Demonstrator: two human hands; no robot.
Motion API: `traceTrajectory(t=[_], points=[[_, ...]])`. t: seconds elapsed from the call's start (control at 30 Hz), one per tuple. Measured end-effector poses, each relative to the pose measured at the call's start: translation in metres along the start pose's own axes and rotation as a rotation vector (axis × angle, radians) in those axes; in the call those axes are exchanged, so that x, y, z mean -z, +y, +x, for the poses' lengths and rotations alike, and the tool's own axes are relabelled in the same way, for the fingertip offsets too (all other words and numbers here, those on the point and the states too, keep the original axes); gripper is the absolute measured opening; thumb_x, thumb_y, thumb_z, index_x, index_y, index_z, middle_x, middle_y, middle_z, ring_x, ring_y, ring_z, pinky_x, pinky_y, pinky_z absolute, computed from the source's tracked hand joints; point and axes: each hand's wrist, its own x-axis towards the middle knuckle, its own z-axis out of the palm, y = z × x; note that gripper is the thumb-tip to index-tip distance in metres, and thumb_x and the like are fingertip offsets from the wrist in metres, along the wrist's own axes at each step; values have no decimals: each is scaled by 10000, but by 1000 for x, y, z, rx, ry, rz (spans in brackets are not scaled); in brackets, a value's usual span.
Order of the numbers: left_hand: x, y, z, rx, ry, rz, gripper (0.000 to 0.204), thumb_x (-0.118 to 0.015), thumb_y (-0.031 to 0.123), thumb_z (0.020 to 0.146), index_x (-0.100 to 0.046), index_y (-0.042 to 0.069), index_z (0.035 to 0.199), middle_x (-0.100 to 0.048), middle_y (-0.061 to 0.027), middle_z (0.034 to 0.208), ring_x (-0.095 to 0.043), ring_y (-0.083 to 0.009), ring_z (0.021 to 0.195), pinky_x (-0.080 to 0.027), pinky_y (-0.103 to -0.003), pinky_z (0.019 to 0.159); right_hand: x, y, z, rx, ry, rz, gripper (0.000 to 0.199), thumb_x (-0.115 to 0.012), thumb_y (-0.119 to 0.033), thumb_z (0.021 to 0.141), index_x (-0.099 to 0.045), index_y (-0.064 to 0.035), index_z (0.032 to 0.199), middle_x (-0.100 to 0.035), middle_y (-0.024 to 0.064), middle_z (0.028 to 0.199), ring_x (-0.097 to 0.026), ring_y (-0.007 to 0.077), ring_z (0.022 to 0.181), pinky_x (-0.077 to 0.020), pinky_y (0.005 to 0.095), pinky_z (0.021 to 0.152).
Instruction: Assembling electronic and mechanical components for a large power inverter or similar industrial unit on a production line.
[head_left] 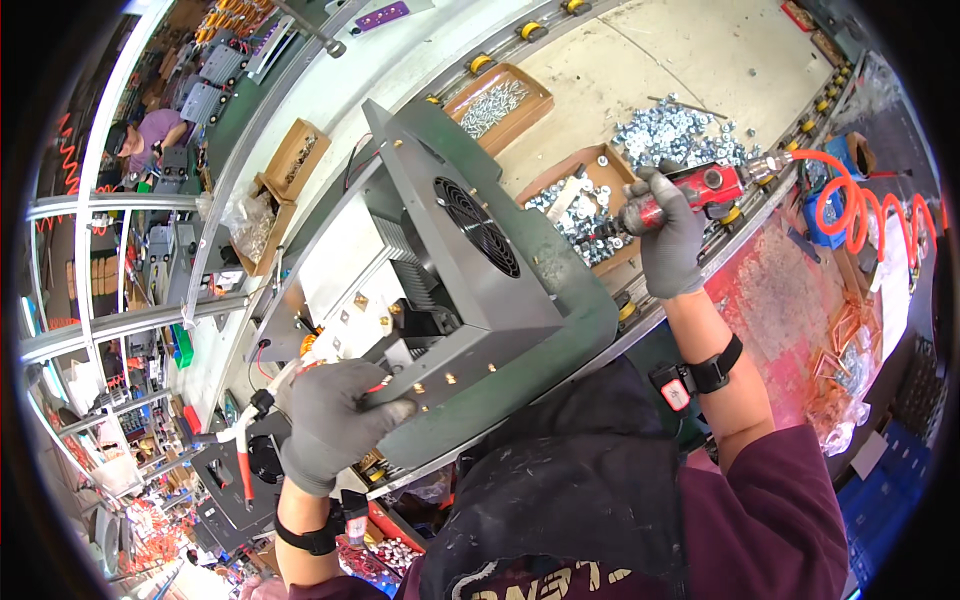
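A grey metal housing point(450, 300) with a round black fan grille point(476, 226) lies tilted on a green mat point(575, 290) in front of me. Its open side shows heat-sink fins and wiring. My left hand point(338, 415), in a grey glove, grips the near left corner of the housing, thumb outside, beside several brass terminals point(450, 378). Its fingertips are partly hidden behind the panel. My right hand point(668, 225), also gloved, is wrapped round a red air screwdriver point(705, 188), held over a cardboard tray of screws point(610, 180). An orange coiled hose point(850, 190) runs from the tool's back end.
Loose screws point(670, 130) lie heaped beyond the tray. Another brown tray point(505, 105) holds small silvery screws. At left are a cardboard box point(298, 158), metal rails point(140, 205) and a white-and-red tool point(243, 440). A co-worker point(155, 135) bends at a bench, far left.
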Motion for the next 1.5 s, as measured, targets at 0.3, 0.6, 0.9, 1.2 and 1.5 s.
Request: traceTrajectory(t=[0.3,0.6,0.9,1.2,1.5], points=[[-39,12,-4,-57,-68,60,222,-752,243,644,-652,58,715,-555,-93,623,-546,-280,558,-413,-359,511,6,71,11,-4,0,-135,233,-617,-60,820,-545,-33,1040,-606,61,869,-600,147,756,-490,288,671],[-66,17,-19,6,-70,-56,237,-700,282,744,-669,81,865,-613,-102,785,-609,-303,692,-474,-373,622,-3,79,13,36,-118,-146,306,-674,-48,793,-537,-33,1066,-621,46,920,-593,116,827,-491,268,733],[-61,21,-11,372,76,-1056,297,-514,272,934,-615,-7,936,-552,-6,672,-482,-55,580,-368,-200,523,-43,15,-11,54,-311,-122,333,-615,20,812,-498,-7,1123,-610,79,941,-586,117,688,-483,236,542],[-59,17,-23,423,206,-1205,412,-530,328,896,-569,-72,989,-521,-51,641,-511,-122,554,-381,-222,532,-15,88,-6,-18,-422,-316,312,-625,7,823,-508,-39,1108,-609,74,984,-595,126,770,-489,248,578],[-57,21,-19,411,307,-1407,489,-508,365,895,-533,-88,1079,-517,-54,712,-522,-109,609,-453,-221,588,-30,51,-14,158,-401,-372,325,-637,-9,816,-527,-18,1122,-615,44,960,-568,89,857,-479,253,718]])
